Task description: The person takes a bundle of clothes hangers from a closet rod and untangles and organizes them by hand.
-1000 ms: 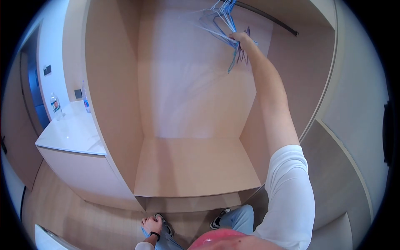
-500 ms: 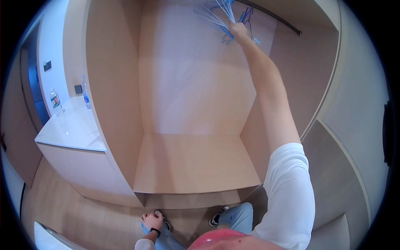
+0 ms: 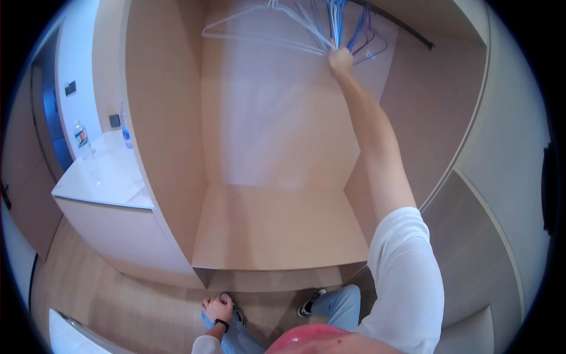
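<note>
My right hand [image 3: 340, 59] is raised to the upper part of the wardrobe, its fingers closed around the lower parts of several hangers. The gripped clothes hangers [image 3: 335, 23] are white and blue. A white hanger [image 3: 259, 36] fans out widely to the left, its lower corner by my hand. Just right of the hand hang purple and blue hangers [image 3: 361, 36], apart from the grip. The hooks are mostly cut off by the top of the view. My left hand [image 3: 217, 309], with a dark wristband, rests over my left knee, fingers lying on it and nothing held.
A dark rail [image 3: 407, 30] runs along the wardrobe's top right. Below is the wooden wardrobe base [image 3: 277, 230]. Two plastic bottles, a labelled bottle [image 3: 82, 139] and a blue-labelled bottle [image 3: 125, 127], stand on the white counter [image 3: 109, 177] at left.
My right hand has moved slightly down with the hangers gathered in it. The white hanger has swung out to the left and shows clearly. My left hand stays on the knee.
</note>
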### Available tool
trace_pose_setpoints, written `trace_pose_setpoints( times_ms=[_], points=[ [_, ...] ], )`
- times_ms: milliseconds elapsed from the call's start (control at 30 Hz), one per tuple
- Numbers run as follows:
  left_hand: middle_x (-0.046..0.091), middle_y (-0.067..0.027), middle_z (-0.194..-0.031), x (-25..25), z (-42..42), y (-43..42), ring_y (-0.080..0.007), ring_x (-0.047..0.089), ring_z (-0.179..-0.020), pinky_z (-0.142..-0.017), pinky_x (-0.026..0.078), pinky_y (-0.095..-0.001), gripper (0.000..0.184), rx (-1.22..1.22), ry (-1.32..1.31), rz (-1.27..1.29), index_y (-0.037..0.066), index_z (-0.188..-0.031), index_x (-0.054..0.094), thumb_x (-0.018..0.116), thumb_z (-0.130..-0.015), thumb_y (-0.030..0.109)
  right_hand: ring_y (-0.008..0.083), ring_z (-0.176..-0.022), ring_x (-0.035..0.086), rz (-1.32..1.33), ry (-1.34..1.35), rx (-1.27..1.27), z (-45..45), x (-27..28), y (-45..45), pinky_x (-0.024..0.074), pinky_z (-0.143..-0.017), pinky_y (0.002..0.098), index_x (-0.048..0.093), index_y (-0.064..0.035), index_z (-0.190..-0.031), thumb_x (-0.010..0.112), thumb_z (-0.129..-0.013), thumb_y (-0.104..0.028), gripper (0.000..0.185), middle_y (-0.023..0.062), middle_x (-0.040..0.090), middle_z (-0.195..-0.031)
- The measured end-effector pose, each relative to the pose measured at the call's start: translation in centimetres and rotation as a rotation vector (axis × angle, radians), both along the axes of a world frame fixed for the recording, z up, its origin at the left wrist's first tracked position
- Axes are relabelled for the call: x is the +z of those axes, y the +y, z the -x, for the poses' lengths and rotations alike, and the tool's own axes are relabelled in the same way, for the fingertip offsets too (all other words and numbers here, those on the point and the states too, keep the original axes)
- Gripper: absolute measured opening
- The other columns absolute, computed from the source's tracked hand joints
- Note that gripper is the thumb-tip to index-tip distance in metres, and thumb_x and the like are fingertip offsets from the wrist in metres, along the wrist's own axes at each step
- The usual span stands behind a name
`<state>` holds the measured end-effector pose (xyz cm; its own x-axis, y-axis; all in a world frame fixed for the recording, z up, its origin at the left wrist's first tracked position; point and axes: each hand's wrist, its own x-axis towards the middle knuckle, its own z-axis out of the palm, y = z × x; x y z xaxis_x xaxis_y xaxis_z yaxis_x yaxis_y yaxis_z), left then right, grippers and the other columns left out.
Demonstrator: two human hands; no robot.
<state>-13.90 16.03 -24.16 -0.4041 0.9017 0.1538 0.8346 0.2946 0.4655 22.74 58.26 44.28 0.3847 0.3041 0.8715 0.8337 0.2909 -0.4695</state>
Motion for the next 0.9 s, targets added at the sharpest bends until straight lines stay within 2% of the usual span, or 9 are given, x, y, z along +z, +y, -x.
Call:
trace_pose_setpoints(
  times_ms=[133, 200, 233, 300, 367, 467, 633, 833, 900],
  points=[
    [0.072, -0.0086, -0.087, 0.2, -0.1, 0.1, -0.0285, 0.056, -0.108, -0.101, 0.035, -0.0445, 0.032, 0.012, -0.031, 0.023, 0.011, -0.069, 0.074, 0.065, -0.076, 0.041, 0.0426, -0.078, 0.069, 0.13, -0.021, 0.075, -1.5, -11.1, -1.7, 0.0496, -0.066, 0.0496, 0.069, 0.0048, -0.084, 0.052, -0.096, -0.053, 0.061, 0.0259, 0.067, -0.073],
    [0.072, -0.0093, -0.087, 0.7, -0.1, 0.0, -0.0292, 0.056, -0.107, -0.1, 0.036, -0.0444, 0.032, 0.013, -0.023, 0.007, 0.011, -0.068, 0.074, 0.065, -0.076, 0.041, 0.0181, -0.059, 0.056, 0.295, 0.046, 0.306, -4.3, -18.7, -3.0, 0.0427, -0.053, 0.042, 0.067, 0.0017, -0.082, 0.055, -0.097, -0.051, 0.056, 0.0086, 0.06, -0.062],
    [0.072, -0.0096, -0.087, 0.9, -0.2, -0.4, -0.0295, 0.057, -0.107, -0.1, 0.036, -0.0444, 0.032, 0.013, -0.019, 0.008, 0.011, -0.067, 0.074, 0.065, -0.075, 0.041, 0.0152, -0.057, 0.052, 0.338, 0.162, 0.385, -5.2, -22.2, -4.4, 0.0403, -0.051, 0.0385, 0.069, 0.0002, -0.088, 0.058, -0.097, -0.047, 0.049, 0.0035, 0.06, -0.067],
    [0.072, -0.0106, -0.088, 1.1, -0.2, -0.8, -0.0304, 0.057, -0.105, -0.099, 0.037, -0.0447, 0.032, 0.01, -0.03, 0.019, 0.011, -0.068, 0.074, 0.065, -0.075, 0.041, 0.0126, -0.061, 0.052, 0.683, 0.309, 0.592, -7.1, -27.2, -9.9, 0.0391, -0.053, 0.0333, 0.07, -0.0008, -0.094, 0.061, -0.096, -0.04, 0.041, 0.0012, 0.061, -0.071],
    [0.071, -0.0115, -0.087, 0.4, 0.4, -0.8, -0.0313, 0.058, -0.104, -0.097, 0.039, -0.0449, 0.031, 0.011, -0.017, 0.002, 0.011, -0.069, 0.073, 0.065, -0.076, 0.04, 0.0106, -0.064, 0.052, 0.77, 0.329, 0.47, -7.7, -32.7, -14.4, 0.0385, -0.054, 0.0295, 0.071, -0.0024, -0.094, 0.065, -0.094, -0.032, 0.03, 0.0, 0.06, -0.071],
    [0.071, -0.0119, -0.086, -0.8, 1.0, -1.1, -0.0319, 0.058, -0.101, -0.097, 0.04, -0.0443, 0.029, 0.014, -0.039, 0.003, 0.011, -0.07, 0.072, 0.065, -0.077, 0.038, 0.0093, -0.065, 0.051, 1.084, 0.553, 0.589, -9.4, -37.9, -20.8, 0.0384, -0.055, 0.028, 0.071, -0.0038, -0.093, 0.066, -0.091, -0.023, 0.02, -0.0008, 0.059, -0.073],
    [0.071, -0.0108, -0.09, -1.1, 1.5, -2.5, -0.03, 0.058, -0.105, -0.1, 0.04, -0.0432, 0.022, -0.009, -0.054, -0.059, 0.012, -0.073, 0.072, 0.066, -0.079, 0.032, 0.0106, -0.066, 0.055, 1.45, 0.359, 0.564, -11.8, -41.4, -28.3, 0.0433, -0.057, 0.0278, 0.071, -0.0035, -0.096, 0.065, -0.086, -0.02, 0.02, 0.0007, 0.061, -0.076],
    [0.07, -0.0101, -0.099, -1.4, 1.2, -4.0, -0.0299, 0.056, -0.115, -0.103, 0.039, -0.0435, 0.013, -0.088, -0.042, -0.203, 0.011, -0.078, 0.07, 0.067, -0.08, 0.024, 0.0184, -0.074, 0.064, 1.742, -0.755, 0.384, -10.9, -34.2, -33.4, 0.0506, -0.066, 0.034, 0.07, -0.0034, -0.102, 0.071, -0.081, -0.027, 0.032, 0.0112, 0.069, -0.085],
    [0.07, -0.0095, -0.101, -1.3, 0.8, -4.6, -0.0301, 0.055, -0.117, -0.103, 0.038, -0.0439, 0.012, -0.119, -0.05, -0.225, 0.01, -0.08, 0.069, 0.067, -0.08, 0.023, 0.0193, -0.073, 0.064, 1.558, -0.882, 0.53, -11.5, -34.2, -34.0, 0.0511, -0.067, 0.0363, 0.071, -0.005, -0.102, 0.073, -0.079, -0.028, 0.032, 0.0128, 0.069, -0.08]
  ],
)
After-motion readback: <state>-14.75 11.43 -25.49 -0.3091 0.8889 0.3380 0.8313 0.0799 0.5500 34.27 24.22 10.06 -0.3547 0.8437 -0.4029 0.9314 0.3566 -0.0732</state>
